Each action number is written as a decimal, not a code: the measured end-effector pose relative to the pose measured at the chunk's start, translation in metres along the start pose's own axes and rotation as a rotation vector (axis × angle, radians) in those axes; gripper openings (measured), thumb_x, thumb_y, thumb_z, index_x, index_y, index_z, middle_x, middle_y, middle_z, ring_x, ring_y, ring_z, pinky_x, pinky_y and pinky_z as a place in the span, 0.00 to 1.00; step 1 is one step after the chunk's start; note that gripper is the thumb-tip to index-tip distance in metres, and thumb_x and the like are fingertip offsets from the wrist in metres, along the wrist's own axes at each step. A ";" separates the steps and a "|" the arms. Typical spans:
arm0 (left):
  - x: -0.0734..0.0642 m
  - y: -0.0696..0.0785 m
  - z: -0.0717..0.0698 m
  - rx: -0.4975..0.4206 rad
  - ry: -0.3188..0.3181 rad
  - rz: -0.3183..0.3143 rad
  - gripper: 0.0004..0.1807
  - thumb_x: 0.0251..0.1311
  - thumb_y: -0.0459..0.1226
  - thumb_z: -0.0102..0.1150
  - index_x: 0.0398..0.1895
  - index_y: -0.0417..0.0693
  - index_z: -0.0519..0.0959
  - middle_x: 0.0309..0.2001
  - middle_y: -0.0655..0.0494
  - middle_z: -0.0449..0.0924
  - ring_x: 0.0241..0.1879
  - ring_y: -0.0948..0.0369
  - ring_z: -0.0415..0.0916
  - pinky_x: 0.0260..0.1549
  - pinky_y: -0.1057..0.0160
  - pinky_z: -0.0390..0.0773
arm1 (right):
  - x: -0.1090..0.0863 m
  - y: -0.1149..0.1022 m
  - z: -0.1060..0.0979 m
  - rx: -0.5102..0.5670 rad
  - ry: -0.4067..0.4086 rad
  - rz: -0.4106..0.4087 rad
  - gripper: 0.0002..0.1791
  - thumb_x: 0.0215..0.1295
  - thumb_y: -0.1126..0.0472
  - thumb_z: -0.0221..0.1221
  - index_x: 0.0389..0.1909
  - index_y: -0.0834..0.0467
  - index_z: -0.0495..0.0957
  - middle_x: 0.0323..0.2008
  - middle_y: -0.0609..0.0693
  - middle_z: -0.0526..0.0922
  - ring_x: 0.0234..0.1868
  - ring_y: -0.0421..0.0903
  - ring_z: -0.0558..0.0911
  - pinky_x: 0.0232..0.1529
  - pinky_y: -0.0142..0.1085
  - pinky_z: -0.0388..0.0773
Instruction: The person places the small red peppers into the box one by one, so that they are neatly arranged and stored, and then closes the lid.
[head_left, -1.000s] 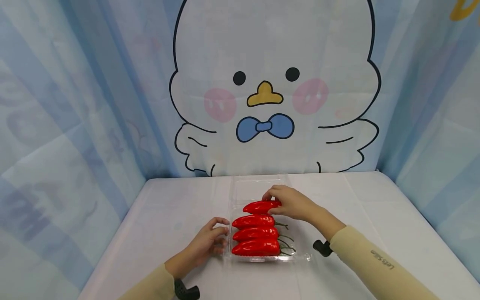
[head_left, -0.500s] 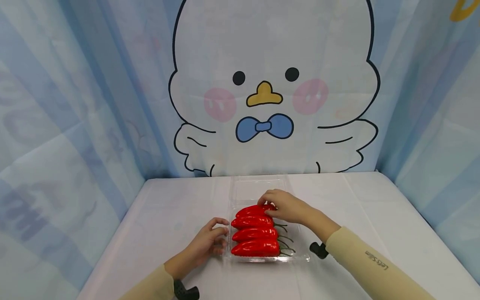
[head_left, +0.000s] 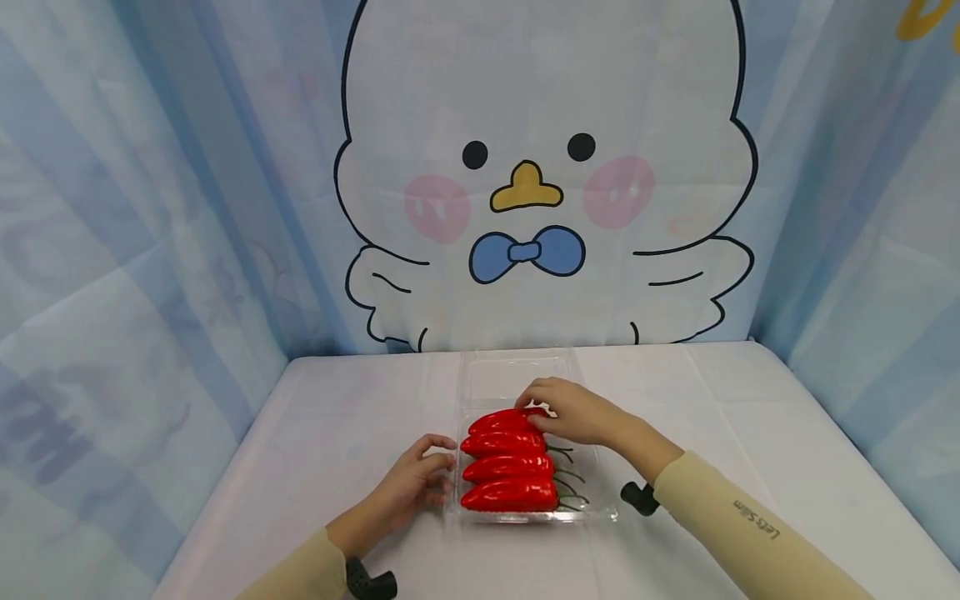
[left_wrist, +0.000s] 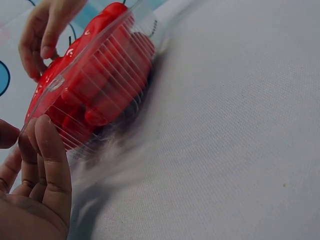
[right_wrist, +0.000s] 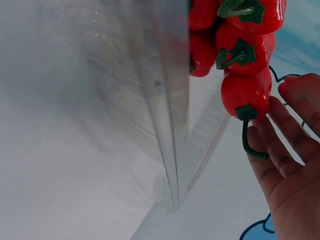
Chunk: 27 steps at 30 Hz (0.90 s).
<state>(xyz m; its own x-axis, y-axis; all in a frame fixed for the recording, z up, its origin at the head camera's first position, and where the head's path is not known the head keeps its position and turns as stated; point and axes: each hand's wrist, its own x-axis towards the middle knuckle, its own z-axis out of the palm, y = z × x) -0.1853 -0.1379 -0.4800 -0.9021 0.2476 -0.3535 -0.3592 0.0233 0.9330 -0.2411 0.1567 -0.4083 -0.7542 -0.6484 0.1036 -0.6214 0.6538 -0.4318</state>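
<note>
A clear plastic clamshell box holds several glossy red peppers with green stems, laid in a row, stems to the right. My right hand holds the farthest pepper near its stem end, thumb on the near side and fingers behind. In the right wrist view, fingers lie along that pepper beside its curved stem. My left hand is at the box's left side, fingers relaxed and fingertips right at the rim. The left wrist view shows more peppers underneath, through the ribbed wall.
The box's transparent lid lies folded back behind the peppers. A white-covered table spreads beneath. Behind it hangs a backdrop with a cartoon bird, and curtains flank both sides. Each wrist wears a black device.
My right hand has lowered the farthest pepper toward me and slightly left, against the others. Over the last half second it barely moves. The left hand stays put.
</note>
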 end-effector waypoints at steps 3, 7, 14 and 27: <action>0.000 0.000 0.000 0.007 0.009 -0.005 0.20 0.69 0.40 0.57 0.61 0.45 0.69 0.43 0.52 0.75 0.26 0.62 0.76 0.28 0.69 0.83 | -0.003 0.002 -0.003 0.003 0.016 0.026 0.13 0.70 0.61 0.62 0.53 0.55 0.83 0.51 0.50 0.85 0.51 0.48 0.82 0.52 0.43 0.86; 0.000 0.004 -0.001 0.025 0.072 -0.002 0.21 0.68 0.39 0.58 0.61 0.43 0.69 0.44 0.49 0.76 0.26 0.61 0.76 0.29 0.68 0.84 | -0.008 0.011 -0.006 0.049 0.066 0.057 0.13 0.71 0.62 0.61 0.53 0.58 0.83 0.52 0.52 0.85 0.52 0.52 0.83 0.54 0.50 0.85; 0.010 0.022 -0.012 0.034 0.214 0.007 0.18 0.72 0.40 0.54 0.58 0.41 0.71 0.49 0.43 0.74 0.31 0.57 0.78 0.33 0.65 0.86 | -0.016 0.037 -0.007 0.248 0.231 0.283 0.12 0.74 0.60 0.59 0.51 0.62 0.83 0.47 0.54 0.87 0.49 0.51 0.84 0.54 0.50 0.84; 0.046 0.038 -0.015 0.036 0.159 0.015 0.19 0.76 0.40 0.52 0.63 0.39 0.73 0.54 0.42 0.75 0.36 0.57 0.78 0.39 0.64 0.87 | -0.037 0.069 -0.007 0.854 0.204 0.811 0.27 0.76 0.56 0.55 0.68 0.69 0.68 0.65 0.67 0.76 0.45 0.47 0.84 0.42 0.32 0.81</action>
<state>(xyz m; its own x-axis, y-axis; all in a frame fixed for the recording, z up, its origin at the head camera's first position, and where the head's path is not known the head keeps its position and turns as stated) -0.2437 -0.1400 -0.4620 -0.9347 0.0919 -0.3434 -0.3394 0.0566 0.9389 -0.2574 0.2285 -0.4352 -0.9292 -0.0418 -0.3671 0.3352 0.3227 -0.8852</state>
